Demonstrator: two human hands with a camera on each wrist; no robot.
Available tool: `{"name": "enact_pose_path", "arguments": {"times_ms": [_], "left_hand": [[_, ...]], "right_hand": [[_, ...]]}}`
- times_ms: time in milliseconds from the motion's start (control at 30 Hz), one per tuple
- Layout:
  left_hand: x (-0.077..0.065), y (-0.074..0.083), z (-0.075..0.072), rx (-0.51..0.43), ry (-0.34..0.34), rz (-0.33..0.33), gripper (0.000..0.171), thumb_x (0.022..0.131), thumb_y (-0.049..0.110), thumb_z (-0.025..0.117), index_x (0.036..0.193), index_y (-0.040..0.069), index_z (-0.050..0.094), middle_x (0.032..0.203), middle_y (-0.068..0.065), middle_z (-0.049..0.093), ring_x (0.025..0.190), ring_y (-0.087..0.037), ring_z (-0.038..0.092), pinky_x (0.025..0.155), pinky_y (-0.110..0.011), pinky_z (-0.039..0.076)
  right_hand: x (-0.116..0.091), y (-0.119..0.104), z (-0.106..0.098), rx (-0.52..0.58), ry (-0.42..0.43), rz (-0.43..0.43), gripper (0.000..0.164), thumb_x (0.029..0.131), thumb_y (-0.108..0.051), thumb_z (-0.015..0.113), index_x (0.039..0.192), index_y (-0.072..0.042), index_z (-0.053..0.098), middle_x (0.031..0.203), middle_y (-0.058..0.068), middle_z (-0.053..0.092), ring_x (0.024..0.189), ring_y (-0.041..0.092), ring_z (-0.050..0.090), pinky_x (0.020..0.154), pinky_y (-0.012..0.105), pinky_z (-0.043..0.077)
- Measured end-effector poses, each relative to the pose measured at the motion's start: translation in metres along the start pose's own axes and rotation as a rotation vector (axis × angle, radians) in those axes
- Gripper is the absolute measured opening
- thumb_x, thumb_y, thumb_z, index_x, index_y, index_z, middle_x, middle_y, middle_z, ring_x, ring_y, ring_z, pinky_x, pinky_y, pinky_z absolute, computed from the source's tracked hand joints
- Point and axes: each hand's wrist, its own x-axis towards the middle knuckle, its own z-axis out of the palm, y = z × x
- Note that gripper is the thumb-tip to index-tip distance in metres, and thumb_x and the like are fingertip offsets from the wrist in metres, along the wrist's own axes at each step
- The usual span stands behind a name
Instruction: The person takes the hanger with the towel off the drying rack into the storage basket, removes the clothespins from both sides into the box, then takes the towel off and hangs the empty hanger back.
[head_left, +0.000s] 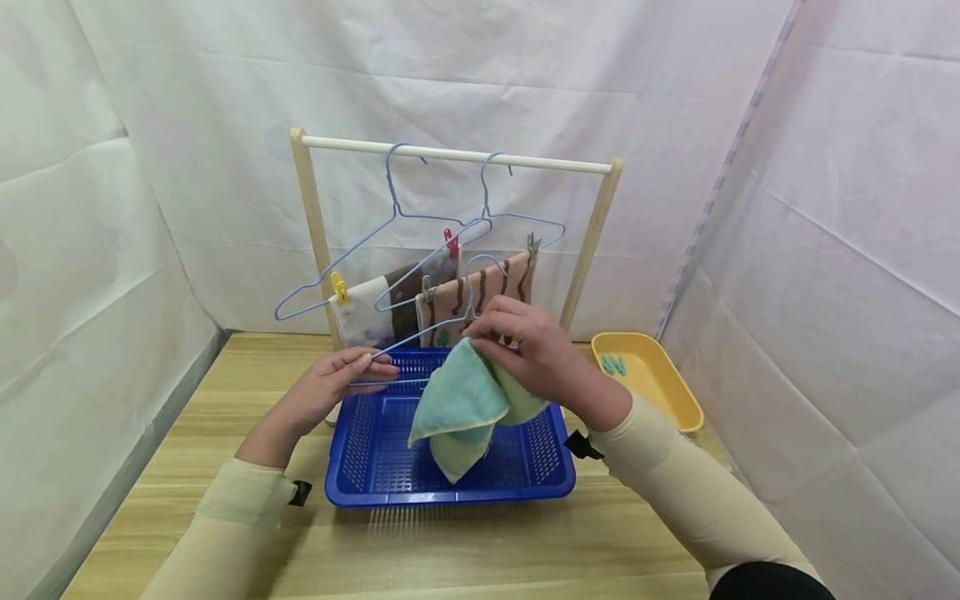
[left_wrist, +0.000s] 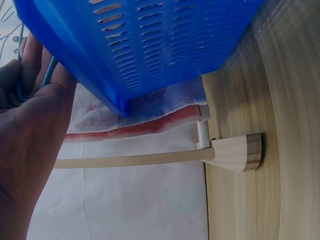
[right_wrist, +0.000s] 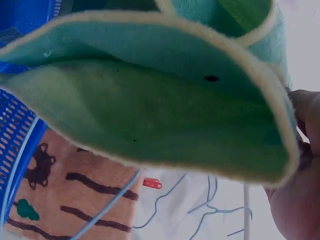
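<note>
My left hand (head_left: 330,379) pinches one end of a light blue wire hanger (head_left: 420,335), held above the blue basket (head_left: 450,499). In the left wrist view the hanger's wire (left_wrist: 49,72) passes between the fingers. My right hand (head_left: 536,346) grips a small teal and pale green towel (head_left: 461,392) by its upper part, beside the hanger's neck. The towel (right_wrist: 165,110) droops in folds over the basket and fills much of the right wrist view, with a cream edge. It hides part of the hanger's lower bar.
Behind the basket stands a wooden rack with a white rail (head_left: 555,161). Two blue hangers on it carry a white-and-dark towel (head_left: 367,308) and a brown-striped towel (head_left: 487,287), fixed with clothespins. A yellow tray (head_left: 652,379) with teal clothespins (head_left: 613,364) sits at right.
</note>
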Motion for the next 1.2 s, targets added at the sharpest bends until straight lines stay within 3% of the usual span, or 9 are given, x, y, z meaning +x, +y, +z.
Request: {"name": "enact_pose_path", "arguments": {"times_ms": [233, 600, 733, 867, 1200], "left_hand": [[0.001, 0.003, 0.002, -0.003, 0.009, -0.018, 0.05, 0.123, 0.035, 0.043, 0.147, -0.004, 0.062, 0.137, -0.019, 0.075, 0.13, -0.034, 0.072, 0.107, -0.039, 0.061], [0.0, 0.002, 0.001, -0.013, 0.009, -0.005, 0.054, 0.123, 0.034, 0.042, 0.15, -0.011, 0.057, 0.139, -0.02, 0.074, 0.131, -0.028, 0.072, 0.107, -0.038, 0.061], [-0.001, 0.001, 0.001, 0.0, 0.01, 0.0, 0.053, 0.123, 0.033, 0.042, 0.149, -0.011, 0.058, 0.138, -0.02, 0.074, 0.13, -0.029, 0.073, 0.106, -0.037, 0.061], [0.0, 0.001, 0.001, -0.003, 0.012, 0.001, 0.053, 0.123, 0.034, 0.042, 0.149, -0.011, 0.057, 0.138, -0.02, 0.074, 0.13, -0.028, 0.073, 0.106, -0.037, 0.061], [0.001, 0.001, 0.003, -0.017, 0.022, -0.018, 0.054, 0.122, 0.036, 0.044, 0.149, -0.009, 0.059, 0.138, -0.02, 0.075, 0.129, -0.025, 0.073, 0.106, -0.038, 0.061]], "right_hand": [[-0.008, 0.008, 0.012, 0.0, -0.126, 0.006, 0.012, 0.104, -0.003, 0.078, 0.113, -0.01, 0.08, 0.108, 0.001, 0.071, 0.096, 0.014, 0.064, 0.081, 0.029, 0.062], [-0.023, 0.027, 0.029, -0.102, -0.339, 0.066, 0.008, 0.106, -0.009, 0.076, 0.112, -0.013, 0.079, 0.107, -0.001, 0.069, 0.098, 0.015, 0.066, 0.086, 0.03, 0.061], [-0.027, 0.032, 0.029, -0.112, -0.406, 0.118, 0.008, 0.106, -0.009, 0.076, 0.112, -0.013, 0.08, 0.11, -0.001, 0.071, 0.102, 0.016, 0.067, 0.09, 0.032, 0.062], [-0.033, 0.037, 0.032, -0.094, -0.528, 0.195, 0.009, 0.107, -0.01, 0.075, 0.114, -0.013, 0.081, 0.112, -0.001, 0.072, 0.103, 0.015, 0.068, 0.093, 0.031, 0.063], [-0.049, 0.044, 0.052, -0.026, -0.789, 0.278, 0.008, 0.105, -0.007, 0.077, 0.106, -0.014, 0.081, 0.1, -0.006, 0.07, 0.088, 0.008, 0.062, 0.082, 0.024, 0.059]]}}
